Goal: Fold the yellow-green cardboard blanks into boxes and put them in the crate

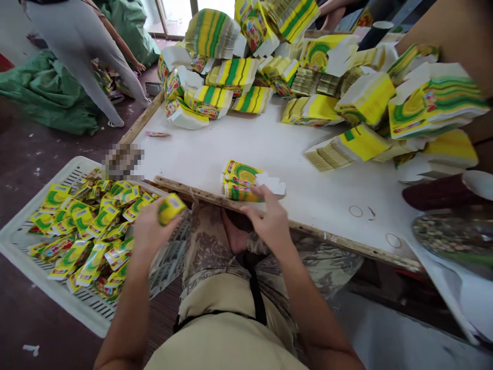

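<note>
My left hand [148,228] is closed around a small yellow-and-green box [170,208], held above the right side of a white plastic basket [15,234]. Inside the basket lie many similar filled yellow boxes [82,216]. My right hand [269,218] reaches over the table's near edge, thumb and fingers apart. Its fingertips are at a few flat yellow cartons [241,180] with white flaps; whether they touch, I cannot tell. Nothing shows gripped in the right hand.
Stacks of flat yellow-green cartons [231,74] cover the far side of the white table [192,149]. At right are a dark red cup-like container [435,192] and a tray of small pebble-like pieces [450,234]. A person [77,46] stands by green sacks [50,92] at upper left.
</note>
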{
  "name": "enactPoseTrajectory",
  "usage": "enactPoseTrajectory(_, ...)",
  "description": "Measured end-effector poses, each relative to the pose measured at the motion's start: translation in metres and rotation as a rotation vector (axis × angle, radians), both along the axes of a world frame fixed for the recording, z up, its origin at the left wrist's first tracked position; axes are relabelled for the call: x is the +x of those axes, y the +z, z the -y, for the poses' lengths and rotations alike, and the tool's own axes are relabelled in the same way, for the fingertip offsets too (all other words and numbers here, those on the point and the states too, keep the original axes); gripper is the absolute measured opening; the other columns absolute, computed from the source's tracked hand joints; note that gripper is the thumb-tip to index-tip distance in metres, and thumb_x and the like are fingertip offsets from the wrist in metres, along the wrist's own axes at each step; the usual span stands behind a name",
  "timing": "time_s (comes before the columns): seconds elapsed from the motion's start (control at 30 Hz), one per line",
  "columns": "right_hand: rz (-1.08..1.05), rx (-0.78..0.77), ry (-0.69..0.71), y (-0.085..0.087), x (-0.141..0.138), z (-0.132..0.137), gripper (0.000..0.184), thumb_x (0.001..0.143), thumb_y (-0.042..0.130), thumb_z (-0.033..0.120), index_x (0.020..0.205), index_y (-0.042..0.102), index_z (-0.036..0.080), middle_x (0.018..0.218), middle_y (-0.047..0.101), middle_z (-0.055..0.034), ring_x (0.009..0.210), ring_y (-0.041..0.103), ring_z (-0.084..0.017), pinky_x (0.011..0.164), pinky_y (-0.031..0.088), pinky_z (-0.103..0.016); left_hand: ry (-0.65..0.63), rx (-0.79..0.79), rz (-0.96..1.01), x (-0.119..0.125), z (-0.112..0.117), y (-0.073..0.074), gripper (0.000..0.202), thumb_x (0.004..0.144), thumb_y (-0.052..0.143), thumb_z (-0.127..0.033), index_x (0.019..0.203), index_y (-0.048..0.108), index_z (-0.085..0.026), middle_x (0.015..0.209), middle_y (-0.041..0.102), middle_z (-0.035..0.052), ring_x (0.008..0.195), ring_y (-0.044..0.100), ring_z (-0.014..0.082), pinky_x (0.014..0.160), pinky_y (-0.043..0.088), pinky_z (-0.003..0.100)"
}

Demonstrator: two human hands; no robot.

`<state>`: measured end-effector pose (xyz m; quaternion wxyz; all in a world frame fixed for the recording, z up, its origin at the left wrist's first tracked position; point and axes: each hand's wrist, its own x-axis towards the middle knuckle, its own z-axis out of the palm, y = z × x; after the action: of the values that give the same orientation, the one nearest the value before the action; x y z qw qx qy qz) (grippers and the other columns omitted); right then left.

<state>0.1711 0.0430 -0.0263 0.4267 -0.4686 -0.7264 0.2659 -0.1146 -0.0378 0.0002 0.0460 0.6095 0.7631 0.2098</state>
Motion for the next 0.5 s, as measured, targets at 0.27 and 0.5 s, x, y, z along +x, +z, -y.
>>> enactPoseTrajectory(0.27,0.357,-0.013,-0.120,-0.019,0.011,-0.062,0.033,0.083,0.062,0.015,0.116,0.057,0.014,0.101,0.068,-0.0155,0.096,0.060,-0.032,0.089,0.047,-0.050,0.127,-0.050,0.097,-0.053,0.018,-0.012,0.062,0.078,0.063,-0.057,0.123,0.056,-0.016,0.122,0.063,0.0149,0.116,0.058,0.0349,0.101,0.044,0.052)
enactPoseTrajectory(0.5,-0.079,-0.142,-0.047,-0.004,0.008,-0.035,0.048,0.078,0.069,0.026,0.118,0.042,0.021,0.084,0.058,-0.0010,0.081,0.061,-0.021,0.077,0.053,-0.039,-0.241,-0.036,0.878,0.061,-0.013,-0.014,0.067,0.077,0.072,-0.044,0.135,0.045,-0.023,0.129,0.060,0.0125,0.120,0.058,0.0263,0.098,0.050,0.043)
